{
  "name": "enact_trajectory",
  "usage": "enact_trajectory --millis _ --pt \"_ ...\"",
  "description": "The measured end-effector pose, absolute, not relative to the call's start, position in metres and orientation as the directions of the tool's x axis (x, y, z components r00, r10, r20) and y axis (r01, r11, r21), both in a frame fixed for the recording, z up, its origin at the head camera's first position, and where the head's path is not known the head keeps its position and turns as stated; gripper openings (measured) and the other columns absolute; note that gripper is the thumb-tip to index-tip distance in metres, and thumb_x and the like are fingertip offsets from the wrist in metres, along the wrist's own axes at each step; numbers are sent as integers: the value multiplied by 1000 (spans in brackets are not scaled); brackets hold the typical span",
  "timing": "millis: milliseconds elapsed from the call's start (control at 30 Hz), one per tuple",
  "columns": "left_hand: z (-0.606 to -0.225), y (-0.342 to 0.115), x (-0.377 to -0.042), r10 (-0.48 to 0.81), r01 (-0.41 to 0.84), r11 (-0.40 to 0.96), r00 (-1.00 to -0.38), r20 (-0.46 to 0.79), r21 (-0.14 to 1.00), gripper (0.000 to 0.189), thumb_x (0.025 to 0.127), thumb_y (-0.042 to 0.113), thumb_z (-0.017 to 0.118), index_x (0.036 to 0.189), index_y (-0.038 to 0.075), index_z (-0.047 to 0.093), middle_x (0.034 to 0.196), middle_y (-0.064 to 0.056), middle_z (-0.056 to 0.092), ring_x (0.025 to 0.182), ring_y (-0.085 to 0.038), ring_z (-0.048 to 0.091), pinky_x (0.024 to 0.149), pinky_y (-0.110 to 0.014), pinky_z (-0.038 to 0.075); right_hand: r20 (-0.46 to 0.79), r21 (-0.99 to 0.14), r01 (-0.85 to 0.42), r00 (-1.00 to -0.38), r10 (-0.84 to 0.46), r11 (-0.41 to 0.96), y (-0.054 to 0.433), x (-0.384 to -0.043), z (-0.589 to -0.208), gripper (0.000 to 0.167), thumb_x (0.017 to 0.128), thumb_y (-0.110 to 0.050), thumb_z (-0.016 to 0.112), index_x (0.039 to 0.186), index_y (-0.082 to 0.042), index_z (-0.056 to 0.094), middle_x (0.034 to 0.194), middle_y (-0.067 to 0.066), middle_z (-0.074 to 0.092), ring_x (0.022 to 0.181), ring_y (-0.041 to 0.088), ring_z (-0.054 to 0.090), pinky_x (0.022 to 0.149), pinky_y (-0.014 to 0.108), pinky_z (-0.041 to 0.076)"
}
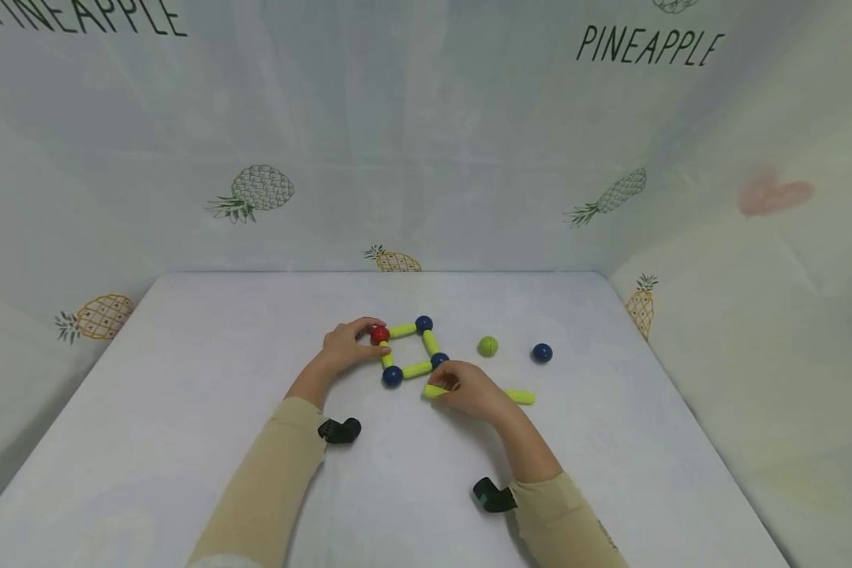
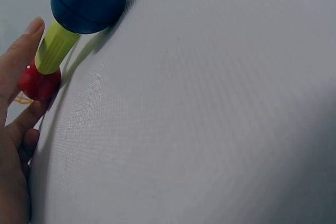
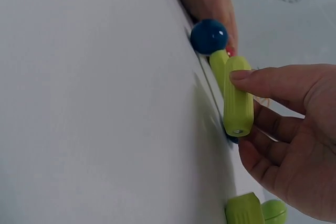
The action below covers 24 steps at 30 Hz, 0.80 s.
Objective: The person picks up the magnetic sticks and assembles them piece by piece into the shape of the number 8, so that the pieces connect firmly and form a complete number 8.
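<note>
Pinching the red ball [image 1: 379, 335], the left hand [image 1: 348, 345], in the head view, holds a seemingly complete four-rod square [image 1: 431, 342]; just beside its near-right corner, the right hand [image 1: 468, 388] pinches a yellow-green rod [image 1: 434, 390]. Beyond that hand lie an unjoined green ball [image 1: 487, 345] and blue ball [image 1: 542, 353]; its wrist partly hides a spare rod [image 1: 520, 397]. The left wrist view shows the thumb beside the red corner. In the right wrist view, the pinched rod's near end is bare.

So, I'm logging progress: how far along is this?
Looks done: a closed frame of rods and balls. In hand: the right hand holds another rod; the left hand, the frame's red ball. Likely remaining: that rod, a loose rod, green ball and blue ball.
</note>
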<state>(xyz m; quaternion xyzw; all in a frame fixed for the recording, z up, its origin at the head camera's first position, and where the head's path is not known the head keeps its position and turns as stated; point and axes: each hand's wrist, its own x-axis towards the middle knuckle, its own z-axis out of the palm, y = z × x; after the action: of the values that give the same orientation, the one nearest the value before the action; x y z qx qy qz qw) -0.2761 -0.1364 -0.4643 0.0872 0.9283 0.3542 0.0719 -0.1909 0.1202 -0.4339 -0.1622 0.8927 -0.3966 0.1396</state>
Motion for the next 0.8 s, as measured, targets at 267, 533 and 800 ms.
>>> enact_trajectory --millis 267,533,800 --pt "-469 -135 -278 202 98 733 -976 -78 673 57 83 45 75 132 23 59 137 -12 54 123 -36 43 105 -56 24 -117 -768 -175 -907 -404 616 109 -189 -438 20 84 -5 75 101 -11 67 90 -2 60 86 16 55 80 33 48" --pt "-468 -135 -277 203 111 732 -977 -59 672 57 82 45 76 132 22 59 136 -13 54 122 -36 44 103 -56 25 -113 -794 -149 -916 -385 589 97 -187 -442 19 85 -7 75 102 -12 68 91 -2 61 87 17 55 80 32 48" --pt "-471 -136 -279 201 110 731 -978 -58 673 58 81 45 77 132 22 59 138 -11 53 124 -36 43 104 -56 24 -102 -814 -137 -923 -371 565 88 -186 -444 21 84 -7 76 103 -10 67 90 0 60 85 17 55 76 32 48"
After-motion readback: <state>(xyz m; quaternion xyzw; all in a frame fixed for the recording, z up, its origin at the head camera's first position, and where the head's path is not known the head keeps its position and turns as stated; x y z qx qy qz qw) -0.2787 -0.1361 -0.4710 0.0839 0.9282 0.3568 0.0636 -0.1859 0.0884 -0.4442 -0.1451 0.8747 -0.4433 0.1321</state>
